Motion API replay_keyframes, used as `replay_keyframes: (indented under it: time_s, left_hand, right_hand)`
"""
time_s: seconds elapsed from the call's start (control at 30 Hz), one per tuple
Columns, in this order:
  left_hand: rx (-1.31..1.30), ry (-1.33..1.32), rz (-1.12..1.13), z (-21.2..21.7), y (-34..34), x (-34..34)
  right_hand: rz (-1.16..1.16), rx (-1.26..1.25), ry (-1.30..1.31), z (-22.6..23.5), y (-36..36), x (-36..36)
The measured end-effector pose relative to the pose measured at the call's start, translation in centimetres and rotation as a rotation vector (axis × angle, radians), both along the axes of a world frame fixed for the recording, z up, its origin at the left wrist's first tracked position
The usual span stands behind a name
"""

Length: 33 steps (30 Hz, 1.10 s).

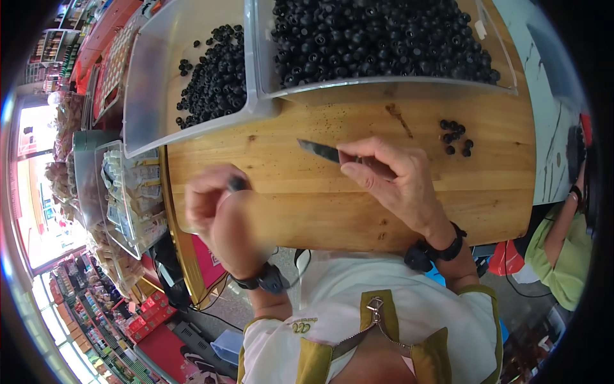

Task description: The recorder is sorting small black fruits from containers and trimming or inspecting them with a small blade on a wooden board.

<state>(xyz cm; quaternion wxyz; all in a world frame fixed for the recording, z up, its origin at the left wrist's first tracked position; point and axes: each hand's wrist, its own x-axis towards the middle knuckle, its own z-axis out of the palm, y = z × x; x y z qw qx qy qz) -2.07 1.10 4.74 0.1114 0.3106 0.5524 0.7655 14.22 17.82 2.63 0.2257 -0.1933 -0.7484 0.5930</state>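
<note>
I hold one small black round fruit point(237, 184) pinched between the fingertips of my left hand point(214, 208), low over the wooden counter point(307, 192) toward eight o'clock from its middle. My right hand point(390, 179) is closed around a small knife point(320, 151), its dark blade pointing toward nine o'clock, just above the boards and a little apart from the fruit. At two o'clock from my right hand a small cluster of the same black fruits point(455, 136) lies loose on the wood. Along the counter's far edge, at twelve o'clock, stands a clear plastic bin point(384, 38) heaped with them; just beside it, at eleven o'clock, a second clear bin point(192, 70) is only partly filled. Each wrist wears a black band. At three o'clock, past the counter's edge, a person in green point(563, 256) stands.
</note>
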Motion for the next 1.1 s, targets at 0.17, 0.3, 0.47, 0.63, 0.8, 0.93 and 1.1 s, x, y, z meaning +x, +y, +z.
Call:
replay_keyframes:
  time_s: [0.17, 0.3, 0.47, 0.63, 0.8, 0.93, 1.1]
  left_hand:
    - [-0.294, 0.337, 0.245, 2.9, 1.3, -5.4]
    - [-0.532, 0.660, 0.264, 4.5, 3.9, -5.6]
    - [-0.473, 0.776, -0.016, 6.3, 10.7, -2.2]
    - [-0.555, 0.876, -0.192, 5.3, 16.5, -1.6]
    - [-0.700, 0.959, -0.149, 3.9, 18.0, -1.9]
    - [-0.717, 0.877, -0.204, 4.5, 17.8, -1.5]
    - [-0.351, 0.424, -0.248, 4.7, 14.0, 0.0]
  right_hand:
    - [0.018, 0.005, 0.038, -0.2, -0.3, 0.1]
    - [0.015, 0.008, 0.117, -0.4, -0.3, 0.3]
    - [0.005, 0.051, 0.345, 0.2, 0.0, 0.8]
    - [0.023, 0.060, 0.385, 0.9, 0.2, 0.7]
    - [-0.007, 0.079, 0.433, 0.3, 0.2, 0.6]
    - [0.011, 0.009, 0.401, 0.9, 0.2, 1.0]
    - [-0.007, 0.043, 0.452, 0.3, 0.4, 1.2]
